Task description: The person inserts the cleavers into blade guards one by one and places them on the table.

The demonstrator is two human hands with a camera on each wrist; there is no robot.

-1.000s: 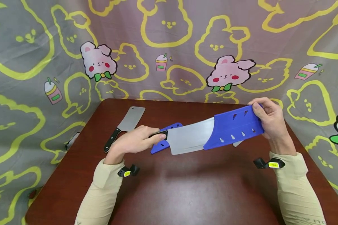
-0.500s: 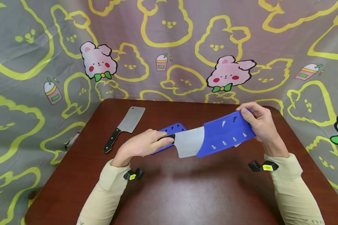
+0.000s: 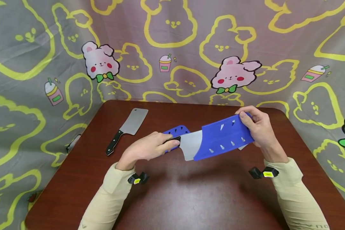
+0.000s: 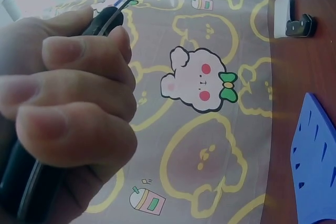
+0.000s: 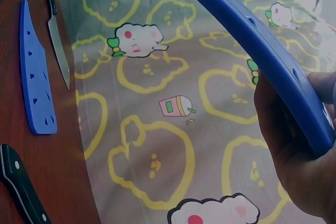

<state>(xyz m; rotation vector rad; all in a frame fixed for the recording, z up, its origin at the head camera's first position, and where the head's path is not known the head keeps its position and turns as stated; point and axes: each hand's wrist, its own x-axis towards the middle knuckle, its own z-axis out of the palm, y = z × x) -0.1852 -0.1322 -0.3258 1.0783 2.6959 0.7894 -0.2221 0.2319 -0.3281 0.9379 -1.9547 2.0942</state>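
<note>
The knife [image 3: 191,144], mid-frame, has slid deeper into the blue cover [image 3: 225,136], so less lies bare, the left hand [image 3: 148,147] gripping its handle [image 3: 176,141], the right hand [image 3: 258,128] pinching the cover.

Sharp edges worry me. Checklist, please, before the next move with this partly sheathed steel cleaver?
1. Left hand grips the black handle: ok.
2. Broad silver steel blade fully inside the blue slotted plastic sheath: not ok.
3. Right hand on the sheath, off the exposed blade: ok.
4. Blade tip clear of the sheath's end: cannot tell, hidden.
5. Loose black-handled steel cleaver apart from both hands: ok.
</note>
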